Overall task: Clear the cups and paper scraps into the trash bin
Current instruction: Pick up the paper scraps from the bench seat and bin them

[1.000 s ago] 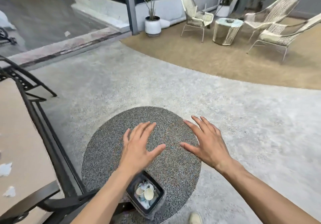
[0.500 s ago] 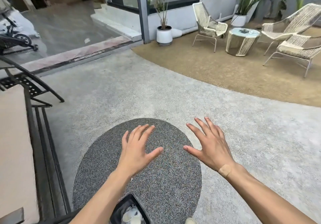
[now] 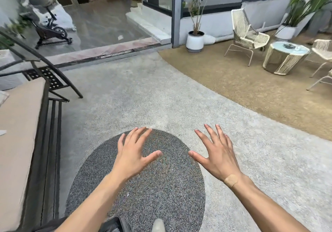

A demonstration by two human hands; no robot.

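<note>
Both hands are held out palm-down with fingers spread and straight, each grip apart and holding nothing. The left hand (image 3: 133,155) hovers over the dark speckled round stone desk (image 3: 161,195); the right hand (image 3: 216,157) hangs just beside it, over that desk's far right edge and the pale pebbled floor (image 3: 143,91). A tan adhesive plaster (image 3: 231,180) sits on the right wrist. Below the left forearm, at the bottom edge, only a corner of the black trash bin (image 3: 115,225) shows; its contents cannot be seen. Left of the left hand runs a beige cushioned bench with a black metal frame (image 3: 19,132), carrying a white paper scrap (image 3: 2,132) at the picture's left edge.
</note>
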